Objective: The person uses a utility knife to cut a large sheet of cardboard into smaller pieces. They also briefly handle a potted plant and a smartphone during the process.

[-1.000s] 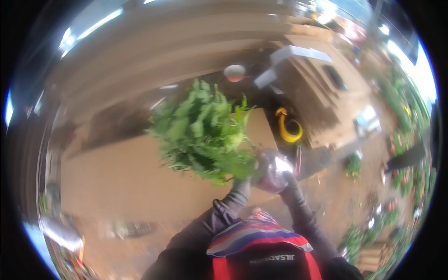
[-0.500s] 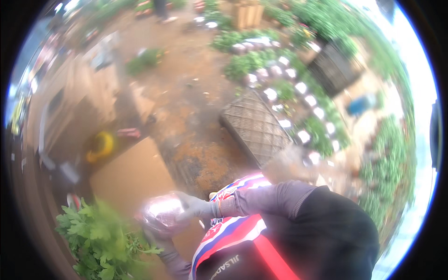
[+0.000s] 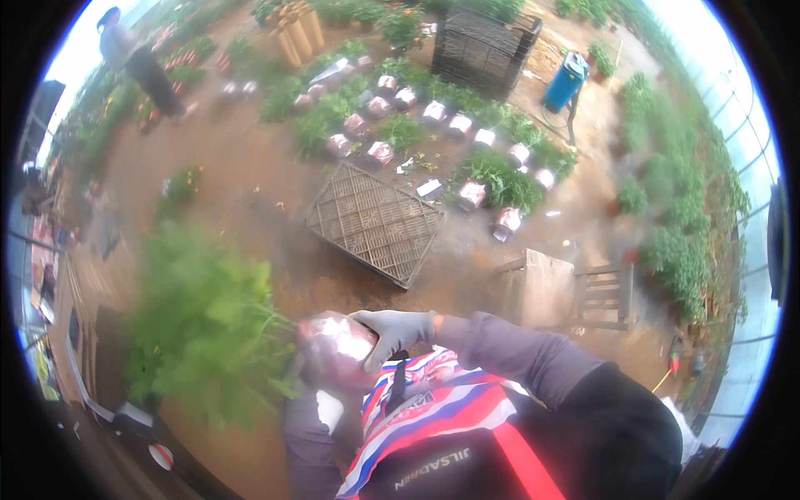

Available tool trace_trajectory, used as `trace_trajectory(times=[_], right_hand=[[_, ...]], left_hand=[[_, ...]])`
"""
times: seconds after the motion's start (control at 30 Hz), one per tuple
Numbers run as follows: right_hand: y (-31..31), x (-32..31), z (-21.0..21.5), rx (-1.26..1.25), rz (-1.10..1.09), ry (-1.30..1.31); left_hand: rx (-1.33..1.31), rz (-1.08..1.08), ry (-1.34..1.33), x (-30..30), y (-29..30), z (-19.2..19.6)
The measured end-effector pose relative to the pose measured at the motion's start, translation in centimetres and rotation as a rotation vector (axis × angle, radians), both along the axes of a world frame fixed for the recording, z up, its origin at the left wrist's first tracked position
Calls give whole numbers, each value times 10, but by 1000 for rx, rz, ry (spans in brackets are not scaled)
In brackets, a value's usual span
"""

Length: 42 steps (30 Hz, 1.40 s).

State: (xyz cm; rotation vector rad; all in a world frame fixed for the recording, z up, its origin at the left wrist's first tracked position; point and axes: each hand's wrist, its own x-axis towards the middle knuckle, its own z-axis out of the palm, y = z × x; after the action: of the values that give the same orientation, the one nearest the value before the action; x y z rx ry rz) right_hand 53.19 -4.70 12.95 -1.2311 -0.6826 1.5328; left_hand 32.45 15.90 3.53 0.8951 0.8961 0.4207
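Observation:
A leafy green plant point(image 3: 208, 321) in a pot wrapped in shiny pinkish foil point(image 3: 329, 342) is held tipped on its side in front of my body, its leaves pointing left and blurred. My right hand point(image 3: 402, 332), in a grey glove, is closed round the right side of the foil-wrapped pot. My left forearm point(image 3: 307, 433) rises from below to the pot's underside. The left hand is mostly hidden behind the pot, so its fingers do not show. A small white patch point(image 3: 329, 410) shows beside that forearm.
An upturned dark plastic crate point(image 3: 375, 221) lies ahead on the ground. Beyond it stand rows of foil-wrapped potted plants point(image 3: 433, 112), a black crate point(image 3: 483, 54) and a blue tank point(image 3: 567, 82). A slatted wooden piece point(image 3: 604, 296) is at right. Another person point(image 3: 142, 62) stands far left.
My view has swung to the right, away from the cardboard. The foil-wrapped pot has risen and tipped over with my hands, the plant now farther up in view.

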Motion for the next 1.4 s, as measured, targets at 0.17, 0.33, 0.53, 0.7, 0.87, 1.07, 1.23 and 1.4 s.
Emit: trace_trajectory(times=[0.17, 0.33, 0.53, 0.7, 0.87, 1.07, 1.23, 1.4], right_hand=[[-50, 55, 1, 57, -217, 1], [-65, 103, -32, 57, -525, -83], [-86, 164, -121, 155, -894, 92], [-121, 197, -253, -310, -1249, 252], [-110, 247, -415, -431, -1408, 486], [-137, 317, -502, -472, -1439, 533], [-153, 357, -510, -605, -1604, 843], [-142, 392, -515, -586, -1568, 855]], left_hand=[[-34, -267, 71, 101, -17, -17], [-33, -550, 138, 224, -14, -62], [70, -937, 318, 386, -7, -113], [154, -1159, 457, 519, -13, -179], [227, -1279, 572, 655, -30, -293], [303, -1418, 663, 799, -63, -468], [393, -1447, 690, 846, -80, -586], [555, -1467, 712, 880, -97, -674]])
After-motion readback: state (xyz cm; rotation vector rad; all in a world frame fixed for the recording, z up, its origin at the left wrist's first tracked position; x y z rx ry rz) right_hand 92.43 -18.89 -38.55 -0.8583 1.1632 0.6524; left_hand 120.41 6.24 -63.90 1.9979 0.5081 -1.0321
